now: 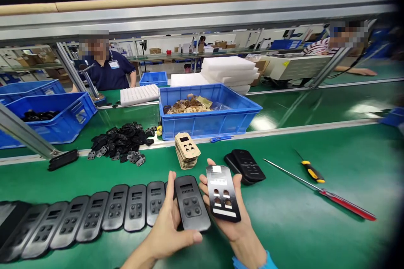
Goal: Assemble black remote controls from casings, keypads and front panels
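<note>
My left hand (167, 227) grips a black plastic housing (193, 206) by its left side and lower end. The housing has a small window, a row of slots and several round buttons. A glossy black faceplate panel (223, 195) with round holes and white patches lies in my right hand (243, 229), fingers and thumb around its edges. To the left, a row of similar black housings (115, 208) rests on the green bench. A stack of cream backing sheets (187, 151) with cutouts stands just beyond my hands. More black panels (244, 166) lie piled to the right.
A pile of small black pads (121, 141) lies at the back left. Blue bins (208, 124) stand beyond the ledge. A red-handled screwdriver (344, 204), a yellow-black screwdriver (312, 172) and a blue cutter (221, 139) lie about. A co-worker (109, 69) sits opposite.
</note>
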Available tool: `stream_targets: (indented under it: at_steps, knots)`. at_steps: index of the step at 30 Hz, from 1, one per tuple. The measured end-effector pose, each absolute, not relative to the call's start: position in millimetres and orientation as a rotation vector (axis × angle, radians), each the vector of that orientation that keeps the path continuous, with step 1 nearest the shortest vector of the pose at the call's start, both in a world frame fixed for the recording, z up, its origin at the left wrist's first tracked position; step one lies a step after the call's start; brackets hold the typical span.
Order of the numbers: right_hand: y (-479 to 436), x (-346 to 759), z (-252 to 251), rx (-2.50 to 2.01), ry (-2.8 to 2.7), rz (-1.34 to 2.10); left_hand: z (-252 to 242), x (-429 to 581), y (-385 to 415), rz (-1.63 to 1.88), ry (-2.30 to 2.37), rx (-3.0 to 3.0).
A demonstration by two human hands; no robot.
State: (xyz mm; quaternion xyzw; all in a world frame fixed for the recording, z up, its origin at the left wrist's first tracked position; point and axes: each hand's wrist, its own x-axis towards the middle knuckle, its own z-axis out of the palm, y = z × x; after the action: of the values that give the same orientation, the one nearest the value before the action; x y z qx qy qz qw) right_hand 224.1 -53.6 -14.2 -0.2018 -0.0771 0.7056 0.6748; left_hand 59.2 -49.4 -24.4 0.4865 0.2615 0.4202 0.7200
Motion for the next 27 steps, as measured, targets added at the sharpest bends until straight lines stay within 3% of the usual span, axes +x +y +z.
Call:
stream_targets:
  at_steps: [4,8,12,15,20,23,27]
  knots:
    - [-56,208,-17,-0.463,-0.135,1.621,-19,51,-57,1.023,0.553,0.594]
    - [-56,195,-18,-0.461,-0.098,1.638,-16,45,-57,0.979,0.688,0.535]
    - [-58,203,-11,-0.484,-0.062,1.591,-21,42,-57,1.02,0.773,0.801]
    - [-69,225,3,-0.549,-0.043,1.416,-30,43,-64,1.029,0.776,1.331]
    - [-101,262,32,-0.463,-0.084,1.132,-44,51,-83,0.57,0.242,2.085]
    - [-117,272,39,-0.458,-0.09,1.068,-45,54,-82,0.488,0.249,2.073]
    - [-121,272,34,-0.461,-0.077,1.094,-29,57,-64,0.745,0.663,1.567]
